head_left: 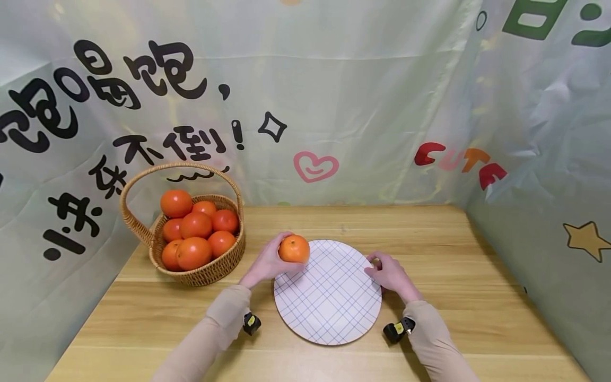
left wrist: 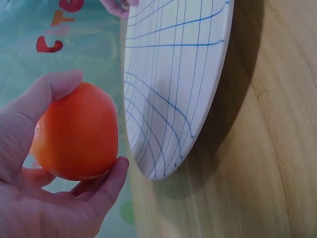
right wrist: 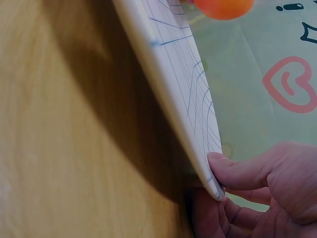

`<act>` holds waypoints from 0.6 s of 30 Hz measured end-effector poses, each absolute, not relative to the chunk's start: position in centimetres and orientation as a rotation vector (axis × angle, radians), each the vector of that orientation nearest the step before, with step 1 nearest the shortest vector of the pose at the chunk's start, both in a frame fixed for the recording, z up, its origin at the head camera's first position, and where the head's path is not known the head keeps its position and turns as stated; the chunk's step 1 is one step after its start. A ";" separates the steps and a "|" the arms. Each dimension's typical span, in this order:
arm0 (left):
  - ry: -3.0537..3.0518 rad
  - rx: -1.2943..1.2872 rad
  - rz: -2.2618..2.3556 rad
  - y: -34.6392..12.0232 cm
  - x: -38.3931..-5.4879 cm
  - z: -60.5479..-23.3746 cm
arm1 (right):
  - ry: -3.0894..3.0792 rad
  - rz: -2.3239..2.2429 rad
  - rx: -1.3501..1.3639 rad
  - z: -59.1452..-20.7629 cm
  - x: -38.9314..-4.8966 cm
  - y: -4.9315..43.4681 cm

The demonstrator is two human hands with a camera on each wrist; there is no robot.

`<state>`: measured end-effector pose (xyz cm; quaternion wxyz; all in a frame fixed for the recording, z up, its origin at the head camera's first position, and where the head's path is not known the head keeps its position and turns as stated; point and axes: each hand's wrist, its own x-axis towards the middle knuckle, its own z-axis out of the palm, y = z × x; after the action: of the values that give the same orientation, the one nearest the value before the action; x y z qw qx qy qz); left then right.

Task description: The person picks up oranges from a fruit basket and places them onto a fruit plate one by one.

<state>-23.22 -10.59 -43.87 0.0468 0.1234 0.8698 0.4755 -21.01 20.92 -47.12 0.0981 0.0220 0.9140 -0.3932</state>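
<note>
A round, smooth orange (head_left: 294,249) is gripped in my left hand (head_left: 269,262), over the upper left rim of a white plate (head_left: 334,297) with blue crossed lines. In the left wrist view, thumb and fingers curl round the fruit, which looks apart from the plate. My right hand (head_left: 390,272) pinches the plate's right rim. The right wrist view shows that thumb (right wrist: 233,171) on the upper face and fingers (right wrist: 210,213) beneath the edge. Left of the plate stands a wicker basket (head_left: 210,276) heaped with several orange-red fruits (head_left: 196,225).
The basket's tall arched handle (head_left: 179,165) rises above the fruit. Everything stands on a wooden table (head_left: 453,297). A printed cloth (head_left: 363,116) hangs behind it and along the sides. Small black cameras (head_left: 251,323) sit at both wrists.
</note>
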 end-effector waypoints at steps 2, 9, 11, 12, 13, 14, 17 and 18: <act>2.656 0.374 1.427 -10.4 -23.2 -44.0 | 2.709 -1.161 0.064 -47.1 -21.0 20.9; 2.628 0.345 1.411 -9.8 -23.0 -44.4 | 2.704 -1.172 0.054 -47.1 -21.1 20.9; 2.619 0.343 1.420 -9.6 -23.0 -44.5 | 2.704 -1.175 0.055 -47.2 -21.1 21.0; 2.615 0.346 1.423 -9.6 -23.0 -44.6 | 2.705 -1.175 0.056 -47.2 -21.1 21.0; 2.613 0.352 1.424 -9.5 -23.0 -44.7 | 2.706 -1.176 0.056 -47.3 -21.2 21.0; 2.610 0.356 1.426 -9.4 -23.0 -44.7 | 2.707 -1.175 0.059 -47.3 -21.2 21.0; 2.610 0.364 1.416 -9.2 -23.0 -44.9 | 2.714 -1.175 0.055 -47.4 -21.2 21.0; 2.613 0.367 1.410 -9.2 -23.0 -44.9 | 2.715 -1.175 0.054 -47.5 -21.2 21.1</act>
<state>-22.99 -9.17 -44.89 0.0748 0.1223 0.8710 0.4700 -21.18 21.05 -47.47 0.0912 0.0181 0.9137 -0.3956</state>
